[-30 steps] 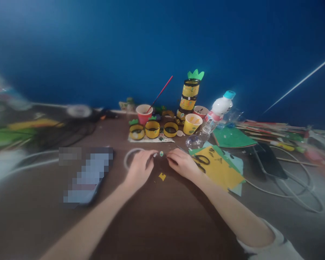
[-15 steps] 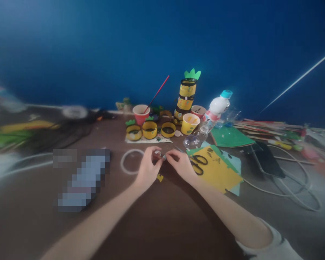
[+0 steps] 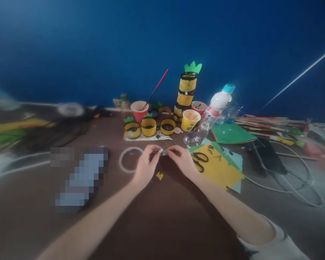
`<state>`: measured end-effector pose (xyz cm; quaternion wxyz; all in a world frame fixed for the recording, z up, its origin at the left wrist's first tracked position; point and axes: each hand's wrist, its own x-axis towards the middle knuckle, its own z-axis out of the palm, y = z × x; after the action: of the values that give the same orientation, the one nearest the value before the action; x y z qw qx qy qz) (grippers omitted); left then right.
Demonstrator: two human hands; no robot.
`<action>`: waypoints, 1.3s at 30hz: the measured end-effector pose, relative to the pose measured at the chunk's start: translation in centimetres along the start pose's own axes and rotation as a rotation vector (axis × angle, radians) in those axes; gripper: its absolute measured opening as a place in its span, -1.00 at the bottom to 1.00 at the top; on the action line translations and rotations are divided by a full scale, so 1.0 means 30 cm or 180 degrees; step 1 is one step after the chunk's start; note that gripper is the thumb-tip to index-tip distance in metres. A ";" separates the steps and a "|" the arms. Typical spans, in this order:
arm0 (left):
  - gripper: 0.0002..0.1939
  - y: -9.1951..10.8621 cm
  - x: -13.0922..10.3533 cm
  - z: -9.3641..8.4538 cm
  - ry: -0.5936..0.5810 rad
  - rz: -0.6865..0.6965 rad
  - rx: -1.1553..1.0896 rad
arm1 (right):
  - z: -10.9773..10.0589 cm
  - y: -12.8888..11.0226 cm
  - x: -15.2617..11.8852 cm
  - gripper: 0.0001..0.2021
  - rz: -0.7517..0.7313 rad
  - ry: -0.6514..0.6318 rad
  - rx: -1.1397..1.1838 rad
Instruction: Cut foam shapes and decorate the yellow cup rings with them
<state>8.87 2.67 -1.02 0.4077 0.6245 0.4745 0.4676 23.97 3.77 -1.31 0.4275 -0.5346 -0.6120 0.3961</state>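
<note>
My left hand [image 3: 147,164] is closed in a pinch, with a tiny white piece [image 3: 160,150] at its fingertips. Facing it, my right hand [image 3: 183,162] pinches a small pale grey-green piece [image 3: 164,153]; its kind is too small to tell. Both sets of fingertips almost meet above the dark brown table [image 3: 162,216]. Below my left fingers lies a yellow paper scrap [image 3: 159,176]. Beside that hand is a translucent ring [image 3: 122,162], partly hidden by it. Scissors with black handles [image 3: 202,157] lie next to my right wrist on yellow paper [image 3: 219,168].
Behind my hands stand yellow-and-black rings [image 3: 148,128], a stacked yellow tower [image 3: 186,97] with a green crown, a red cup [image 3: 140,113] holding a red stick, a yellow cup [image 3: 190,122] and a bottle [image 3: 218,103]. A blurred-out phone-like object [image 3: 82,180] lies left. Cables and sticks lie right.
My view has shifted slightly. Both hands stay in nearly the same place, with small finger movements; the white piece now sits closer to my right fingertips.
</note>
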 end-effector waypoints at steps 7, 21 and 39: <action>-0.80 0.003 0.003 0.004 -0.0132 0.0142 0.0027 | -0.007 0.004 0.004 -0.81 0.0064 -0.0214 0.0197; -0.79 -0.012 0.003 0.015 -0.0133 0.0071 0.0018 | 0.011 -0.003 -0.008 -0.91 -0.0271 -0.0252 0.0203; -0.60 -0.001 -0.013 0.019 -0.0246 -0.0022 0.0230 | 0.015 0.000 -0.025 -0.92 -0.1542 0.0496 -0.0772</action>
<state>9.38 2.26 -1.27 0.4046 0.6548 0.4771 0.4242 23.58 3.00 -1.52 0.4883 -0.4488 -0.7302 0.1639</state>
